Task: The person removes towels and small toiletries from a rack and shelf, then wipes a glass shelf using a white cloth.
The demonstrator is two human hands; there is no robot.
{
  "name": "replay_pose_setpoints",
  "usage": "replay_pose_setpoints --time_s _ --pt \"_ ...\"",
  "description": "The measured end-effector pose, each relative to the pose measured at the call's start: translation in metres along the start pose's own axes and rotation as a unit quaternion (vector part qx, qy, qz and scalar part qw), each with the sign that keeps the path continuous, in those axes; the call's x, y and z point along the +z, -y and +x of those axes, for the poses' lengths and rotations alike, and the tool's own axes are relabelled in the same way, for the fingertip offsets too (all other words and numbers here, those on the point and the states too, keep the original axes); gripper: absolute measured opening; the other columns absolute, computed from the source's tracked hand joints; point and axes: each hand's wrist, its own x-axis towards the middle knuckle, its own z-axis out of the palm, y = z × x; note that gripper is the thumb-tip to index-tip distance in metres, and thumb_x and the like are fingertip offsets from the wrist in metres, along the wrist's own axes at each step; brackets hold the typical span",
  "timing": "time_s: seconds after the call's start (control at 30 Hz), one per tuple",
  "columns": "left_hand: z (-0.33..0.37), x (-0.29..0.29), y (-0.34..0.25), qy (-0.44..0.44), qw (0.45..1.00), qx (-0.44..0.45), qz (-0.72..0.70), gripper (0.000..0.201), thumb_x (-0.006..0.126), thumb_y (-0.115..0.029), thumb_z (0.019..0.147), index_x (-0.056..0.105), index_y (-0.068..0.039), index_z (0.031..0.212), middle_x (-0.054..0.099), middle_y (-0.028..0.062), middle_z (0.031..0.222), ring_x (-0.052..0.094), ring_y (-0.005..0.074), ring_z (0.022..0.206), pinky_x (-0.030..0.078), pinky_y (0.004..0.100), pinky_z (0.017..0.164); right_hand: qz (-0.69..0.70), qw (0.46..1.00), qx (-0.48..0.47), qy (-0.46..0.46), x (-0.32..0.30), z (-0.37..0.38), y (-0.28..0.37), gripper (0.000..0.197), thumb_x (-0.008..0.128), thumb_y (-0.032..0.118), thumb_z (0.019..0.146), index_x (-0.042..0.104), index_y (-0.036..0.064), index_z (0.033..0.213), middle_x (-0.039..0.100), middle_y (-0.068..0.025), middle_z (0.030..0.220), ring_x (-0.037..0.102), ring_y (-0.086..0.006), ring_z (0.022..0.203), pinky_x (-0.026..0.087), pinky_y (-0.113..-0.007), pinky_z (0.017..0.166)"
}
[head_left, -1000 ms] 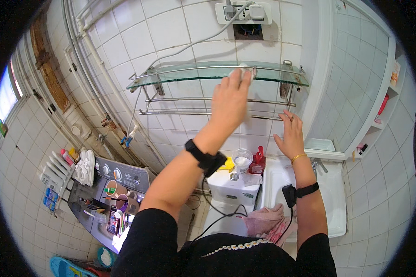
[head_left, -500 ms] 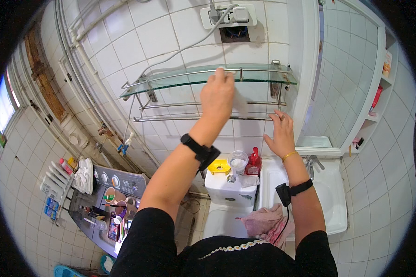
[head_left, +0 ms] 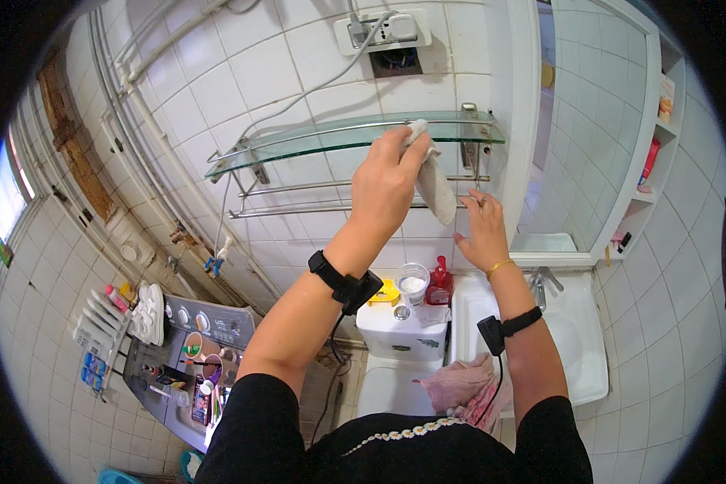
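Observation:
A glass wall shelf (head_left: 323, 145) with metal rails hangs on the tiles ahead of me. My left hand (head_left: 385, 179) is closed on a pale cloth (head_left: 436, 190), up at the shelf's front edge. One end of the cloth sticks out at the upper rail, and the rest droops past the glass. Below the shelf's right end, my right hand (head_left: 486, 230) has its fingers bent over the lower rail (head_left: 298, 210), thumb apart. Its fingertips are partly hidden.
Below stands a toilet tank (head_left: 395, 335) bearing a yellow soap dish (head_left: 385, 290), a clear cup (head_left: 412, 281) and a red pump bottle (head_left: 440, 282). A sink (head_left: 581, 355) and mirror cabinet (head_left: 593, 129) are right; a cluttered washing machine (head_left: 210, 323) is left. A cable (head_left: 315, 89) crosses behind the shelf.
My left hand has turned at the shelf edge, and the cloth, earlier mostly hidden, now hangs out in plain sight. My right hand stays at the lower rail. The whole view has shifted slightly.

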Motion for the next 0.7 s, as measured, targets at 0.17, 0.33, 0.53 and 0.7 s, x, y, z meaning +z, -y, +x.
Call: replay_pose_setpoints --time_s 0.17,0.33,0.53,0.7 --pt "0.013 0.044 -0.018 0.074 0.994 0.002 0.081 0.046 0.083 -0.004 0.099 0.084 -0.011 0.144 0.075 0.0155 0.141 0.080 0.0390 0.125 0.071 0.0477 0.095 0.015 1.000 -0.010 -0.007 0.001 -0.002 -0.017 0.083 0.103 0.018 0.084 0.066 0.0097 0.159 0.058 -0.0183 0.178 0.050 -0.0486 0.166 0.044 -0.061 0.139" --pt "0.051 0.109 -0.077 0.107 0.993 0.037 0.038 0.041 0.082 -0.008 0.098 0.081 -0.009 0.139 0.072 0.0137 0.130 0.080 0.0366 0.120 0.071 0.0486 0.092 -0.030 0.999 0.014 -0.010 0.019 -0.011 -0.046 0.089 0.102 0.019 0.085 0.066 0.0095 0.165 0.057 -0.0188 0.178 0.049 -0.0486 0.166 0.045 -0.062 0.139" --pt "0.039 0.085 -0.043 0.129 0.987 0.014 0.095 0.038 0.082 -0.010 0.099 0.082 -0.010 0.137 0.072 0.0135 0.127 0.081 0.0363 0.114 0.071 0.0491 0.090 -0.002 1.000 -0.020 -0.003 0.002 -0.008 -0.052 0.087 0.100 0.019 0.087 0.063 0.0031 0.164 0.056 -0.0237 0.175 0.048 -0.0506 0.164 0.043 -0.059 0.141" --pt "0.031 0.073 -0.029 0.085 0.987 0.032 0.130 0.035 0.083 -0.010 0.098 0.084 -0.009 0.134 0.071 0.0143 0.127 0.081 0.0372 0.114 0.070 0.0490 0.088 0.009 1.000 -0.029 0.001 -0.007 -0.004 -0.048 0.087 0.101 0.019 0.087 0.063 0.0015 0.164 0.056 -0.0239 0.175 0.049 -0.0503 0.163 0.043 -0.058 0.141"
